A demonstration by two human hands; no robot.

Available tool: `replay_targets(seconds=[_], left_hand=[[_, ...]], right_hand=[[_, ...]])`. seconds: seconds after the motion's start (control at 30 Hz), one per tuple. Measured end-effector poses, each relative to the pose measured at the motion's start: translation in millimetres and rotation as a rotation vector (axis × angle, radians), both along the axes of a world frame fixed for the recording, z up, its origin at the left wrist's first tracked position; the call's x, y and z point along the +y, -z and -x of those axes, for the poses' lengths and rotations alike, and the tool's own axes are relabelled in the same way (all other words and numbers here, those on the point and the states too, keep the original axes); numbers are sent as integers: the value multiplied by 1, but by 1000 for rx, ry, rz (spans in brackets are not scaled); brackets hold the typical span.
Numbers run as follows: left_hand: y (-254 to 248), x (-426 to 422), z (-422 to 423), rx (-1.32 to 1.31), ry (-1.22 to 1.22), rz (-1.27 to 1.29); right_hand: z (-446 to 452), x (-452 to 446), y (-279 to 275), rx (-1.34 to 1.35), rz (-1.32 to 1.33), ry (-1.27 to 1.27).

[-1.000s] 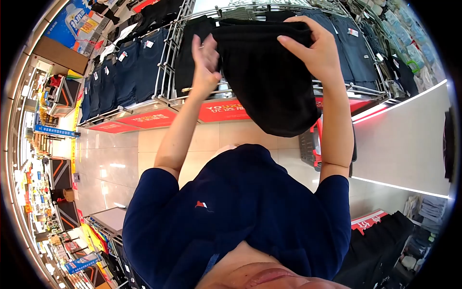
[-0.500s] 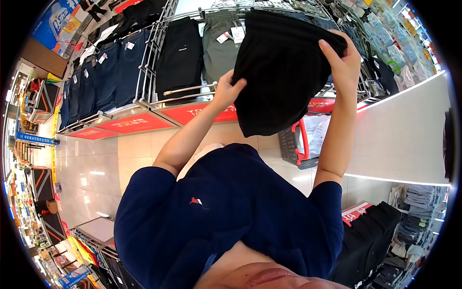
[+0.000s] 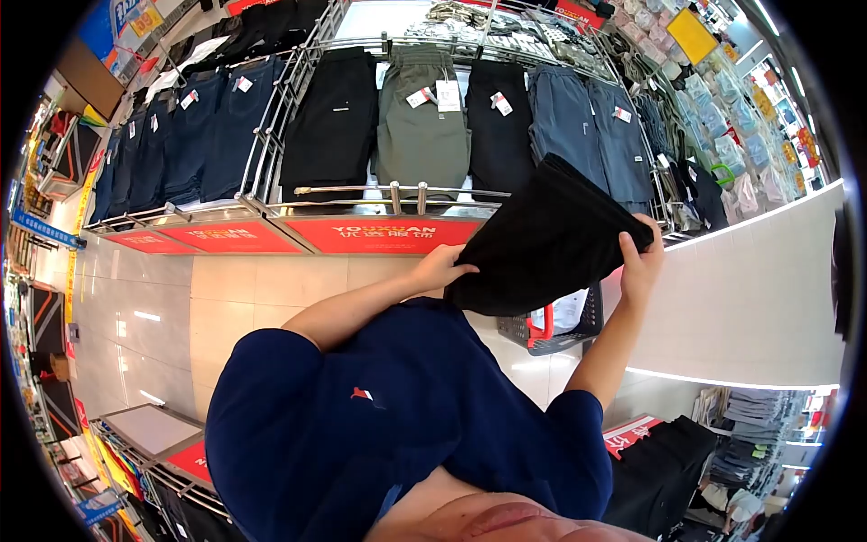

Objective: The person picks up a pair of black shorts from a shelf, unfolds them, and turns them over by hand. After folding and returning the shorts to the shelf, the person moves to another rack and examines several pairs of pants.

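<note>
Black folded trousers (image 3: 546, 244) hang in the air between my two hands, in front of the display rack and partly over a basket. My left hand (image 3: 441, 269) is closed on their lower left edge, with the thumb on top. At their right corner, my right hand (image 3: 641, 256) pinches the cloth between thumb and fingers. On the rack beyond lie black trousers (image 3: 330, 122), grey-green trousers (image 3: 423, 135) with white tags, another black pair (image 3: 499, 126) and blue-grey trousers (image 3: 564, 117).
A metal rail (image 3: 406, 191) and a red sign (image 3: 370, 236) run along the rack's front. The basket (image 3: 591, 316) with a red handle stands below the trousers. Dark jeans (image 3: 194, 126) lie at left. A white panel (image 3: 750, 289) rises at right.
The black trousers have come down and nearer to my body, away from the rack, and are tilted. My left hand, open a second ago, has closed on them. More of the rack shows.
</note>
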State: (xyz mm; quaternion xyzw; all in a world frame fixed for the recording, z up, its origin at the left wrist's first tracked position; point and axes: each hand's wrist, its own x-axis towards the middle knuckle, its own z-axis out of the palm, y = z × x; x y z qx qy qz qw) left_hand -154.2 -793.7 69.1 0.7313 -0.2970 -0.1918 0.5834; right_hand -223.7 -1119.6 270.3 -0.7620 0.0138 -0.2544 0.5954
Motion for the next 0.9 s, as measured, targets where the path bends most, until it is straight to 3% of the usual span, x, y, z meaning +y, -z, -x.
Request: replay_targets(seconds=[0.1,0.3,0.43,0.63,0.67,0.77,0.8,0.9], left_hand=[[-11,-4,1,54,7,42],[44,-30,-25,353,169,244],[61,-48,-59,366,258,100],[74,-78,-134,317,196,54],[74,-82,-151,326,198,61],[99,-102,-193,248,36,232],[101,-103,-211,294,0,67],[123,-117,-249,375,-156,147]], right_hand=[[-10,-6,1,-24,50,-9],[-51,-15,-6,-65,133,-23],[-91,-28,-4,-34,155,-6],[-201,-68,4,43,137,-70],[-226,-72,8,59,38,-93],[-314,-89,24,149,40,-100],[-345,-96,37,187,-17,-129],[-426,-106,74,306,-147,-167]])
